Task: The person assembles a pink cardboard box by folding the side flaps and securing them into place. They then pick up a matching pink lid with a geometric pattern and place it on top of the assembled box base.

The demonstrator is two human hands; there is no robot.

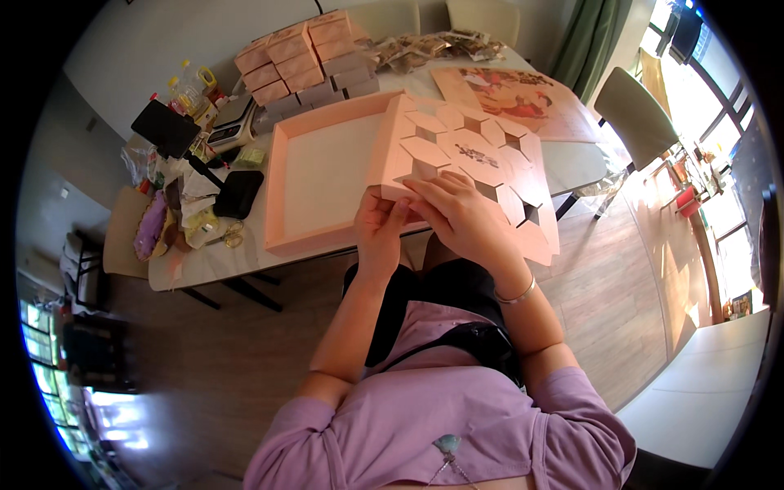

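Note:
A pink cardboard sheet (424, 149) with hexagon-shaped cut-outs and a small dark print tilts up over the right part of a shallow pink box (278, 180). My left hand (379, 227) pinches the sheet's near left corner, thumb toward me. Over the same folded edge lies my right hand (464, 214), its fingers pressed together on the cardboard and its fingertips close to my left thumb. The contact under the right fingers is partly hidden. The box's pale inner base shows on the left.
Stacked pink boxes (298, 53) and packaged goods (433, 47) stand at the back of the table (196, 276). A printed pink panel (523, 102) lies far right. Left are a black phone stand (238, 194), a scale (233, 126), scissors (233, 236) and bottles (192, 86).

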